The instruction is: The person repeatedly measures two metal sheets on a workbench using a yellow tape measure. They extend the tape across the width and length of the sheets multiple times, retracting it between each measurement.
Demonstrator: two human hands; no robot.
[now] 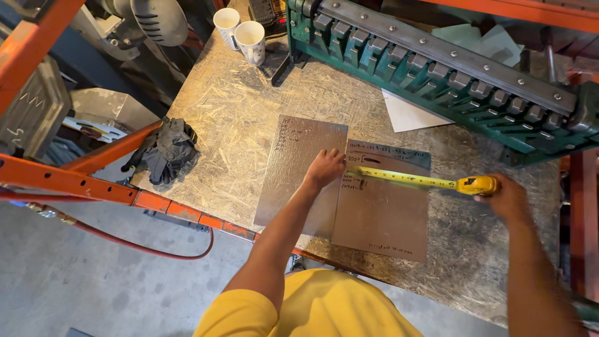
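Observation:
Two flat metal sheets lie side by side on a chipboard workbench [237, 106]: a grey one [299, 156] on the left and a browner one [384, 215] on the right, both with handwriting. My left hand [324, 168] presses the end of a yellow tape blade [405, 179] down at the left edge of the right sheet. My right hand [506, 196] holds the yellow tape measure case [477, 185] past the sheet's right edge. The blade runs across the top of that sheet.
A green metal bending brake [437, 68] spans the back of the bench. Two paper cups [243, 31] stand at the far left corner. Black gloves [165, 150] lie on the left edge. Orange rack beams [75, 181] and a red hose [143, 246] are below left.

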